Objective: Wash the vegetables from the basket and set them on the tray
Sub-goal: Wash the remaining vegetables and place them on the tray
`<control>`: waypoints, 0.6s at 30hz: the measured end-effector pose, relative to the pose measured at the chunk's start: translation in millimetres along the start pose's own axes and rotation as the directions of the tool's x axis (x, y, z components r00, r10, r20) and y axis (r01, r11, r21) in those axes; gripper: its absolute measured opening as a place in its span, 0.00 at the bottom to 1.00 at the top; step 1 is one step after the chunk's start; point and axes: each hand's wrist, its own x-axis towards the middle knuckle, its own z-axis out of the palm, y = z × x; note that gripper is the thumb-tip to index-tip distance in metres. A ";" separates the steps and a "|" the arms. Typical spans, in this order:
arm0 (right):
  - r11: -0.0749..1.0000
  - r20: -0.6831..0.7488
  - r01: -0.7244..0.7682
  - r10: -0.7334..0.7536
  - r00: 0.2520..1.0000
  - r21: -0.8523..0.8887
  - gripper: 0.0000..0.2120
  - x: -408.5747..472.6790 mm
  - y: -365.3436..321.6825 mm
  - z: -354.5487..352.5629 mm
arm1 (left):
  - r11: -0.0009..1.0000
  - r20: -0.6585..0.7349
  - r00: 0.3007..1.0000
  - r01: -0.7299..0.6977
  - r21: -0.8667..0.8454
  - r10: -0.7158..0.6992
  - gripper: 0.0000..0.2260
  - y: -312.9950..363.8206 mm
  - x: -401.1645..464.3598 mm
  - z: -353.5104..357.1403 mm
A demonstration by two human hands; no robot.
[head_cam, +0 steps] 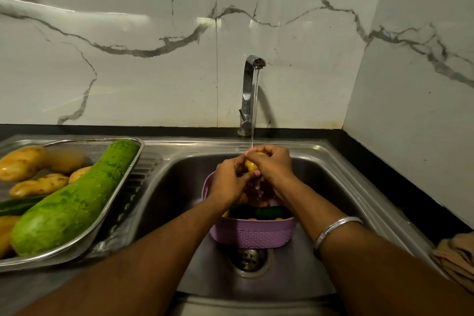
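I hold a small yellow potato (252, 165) in both hands, left hand (229, 182) and right hand (272, 167) curled round it, under the stream from the chrome tap (249, 90), directly above the lilac plastic basket (252, 235). Wet skin could let it slip back among the unwashed vegetables; the steel mesh tray (116, 209) sits left of the basket.

Both arms reach forward, left hand (229, 182) and right hand (272, 165) meeting, fingers curled.
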 end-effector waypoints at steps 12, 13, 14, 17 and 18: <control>0.967 0.374 -0.226 0.169 0.912 0.116 0.21 4.0 -10.5 -9.6 | 0.971 -0.031 0.992 0.111 -0.212 -0.120 0.08 -1.3 -1.4 -9.7; 0.963 0.367 -0.238 0.178 0.913 0.126 0.20 2.5 -9.9 -9.6 | 0.967 -0.034 0.991 0.122 -0.224 -0.132 0.08 -2.3 -1.2 -10.3; 0.961 0.342 -0.239 0.179 0.922 0.141 0.19 1.1 -9.0 -9.0 | 0.966 -0.036 0.990 0.128 -0.224 -0.140 0.08 -3.3 -1.1 -10.8; 0.964 0.210 -0.196 0.157 0.965 0.180 0.15 -1.1 -5.7 -6.2 | 0.971 -0.022 0.993 0.109 -0.214 -0.117 0.08 -1.4 -0.7 -9.7; 0.975 0.143 -0.159 0.137 0.980 0.158 0.14 -0.9 -4.3 -4.4 | 0.978 -0.020 0.996 0.085 -0.192 -0.091 0.09 0.3 -1.0 -7.8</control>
